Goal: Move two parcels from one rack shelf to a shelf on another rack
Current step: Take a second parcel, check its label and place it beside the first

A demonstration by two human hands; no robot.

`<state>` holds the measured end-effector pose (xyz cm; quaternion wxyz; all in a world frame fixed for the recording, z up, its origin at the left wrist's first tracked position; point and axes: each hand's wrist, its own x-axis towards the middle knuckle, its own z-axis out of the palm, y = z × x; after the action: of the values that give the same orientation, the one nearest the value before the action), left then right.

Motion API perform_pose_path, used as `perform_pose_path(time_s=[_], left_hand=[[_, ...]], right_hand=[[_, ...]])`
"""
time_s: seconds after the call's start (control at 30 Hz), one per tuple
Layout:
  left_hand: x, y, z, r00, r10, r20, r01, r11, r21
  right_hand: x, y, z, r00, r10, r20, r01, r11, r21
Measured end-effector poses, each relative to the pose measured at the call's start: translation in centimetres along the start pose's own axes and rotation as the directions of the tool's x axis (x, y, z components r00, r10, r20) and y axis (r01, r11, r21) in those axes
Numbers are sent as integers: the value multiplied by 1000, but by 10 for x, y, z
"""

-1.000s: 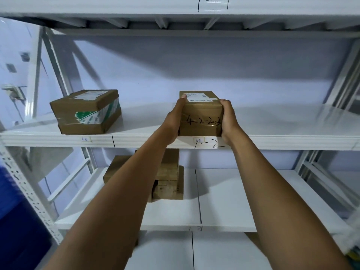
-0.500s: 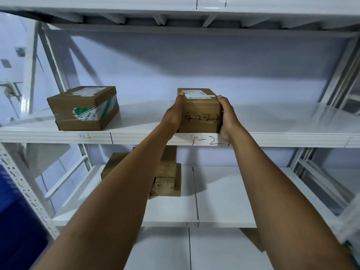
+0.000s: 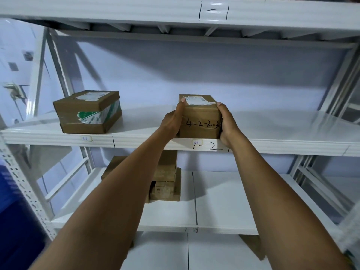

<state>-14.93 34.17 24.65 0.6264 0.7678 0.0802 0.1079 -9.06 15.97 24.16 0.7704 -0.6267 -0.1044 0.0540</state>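
A small brown parcel [image 3: 200, 117] with "4-2-2003" handwritten on its front and a white label on top rests at the front edge of the white shelf [image 3: 272, 141] marked "1-2". My left hand [image 3: 172, 121] grips its left side and my right hand [image 3: 228, 123] grips its right side. A second, wider brown parcel [image 3: 87, 112] with green-and-white tape sits on the same shelf to the left, apart from both hands.
The shelf board above [image 3: 175, 10] is marked "1-1". Stacked brown boxes [image 3: 166, 182] stand on the lower shelf [image 3: 224, 207], partly hidden by my left forearm. White rack uprights [image 3: 25, 191] rise at the left and right. A blue object [image 3: 11, 221] sits at the lower left.
The view has shifted slightly, and the parcel with both hands on its sides sits a little further onto the shelf edge. The grip has not changed.
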Motion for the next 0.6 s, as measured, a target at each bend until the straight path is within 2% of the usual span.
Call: perform_pose_path(time_s=[0.23,0.37,0.47,0.6], left_hand=[[15,-16,-1,999,41,3,-41,999,-35],[24,-24,-1,989,-29,-142,15,995,-98],[-21,1,-3,980,55,-194,-48,998,40],[-45,-17,-19,962,96,-255,-35,972,234]], right_hand=[[-12,-3,3,998,-22,-59,20,999,-42],[-25,-6,10,993,-74,-88,73,997,-22],[-21,-2,5,985,-58,-162,63,998,25],[-21,9,0,960,-19,-278,12,1000,-26]])
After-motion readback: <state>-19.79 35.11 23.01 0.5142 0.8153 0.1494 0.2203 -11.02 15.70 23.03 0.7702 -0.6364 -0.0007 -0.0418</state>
